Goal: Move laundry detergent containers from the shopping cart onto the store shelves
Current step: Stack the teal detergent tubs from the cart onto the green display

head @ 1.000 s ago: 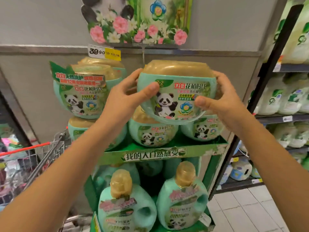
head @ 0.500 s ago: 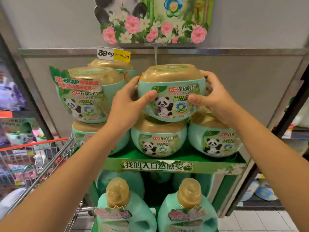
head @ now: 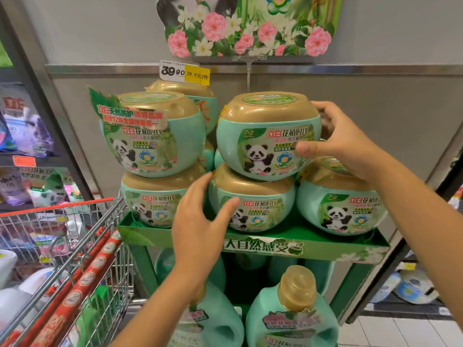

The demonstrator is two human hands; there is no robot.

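You're placing: your right hand (head: 343,141) grips the panda detergent tub (head: 265,136), seemingly seated atop the lower tubs (head: 338,209) on the display shelf (head: 325,250), left hand (head: 200,221) spread, empty; next, release and reach for the shopping cart (head: 62,246).

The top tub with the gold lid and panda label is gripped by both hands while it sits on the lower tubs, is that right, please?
Not quite: in the head view only the right hand grips the top tub. The left hand is open and lower down, in front of the middle tub beneath. The rest is right.
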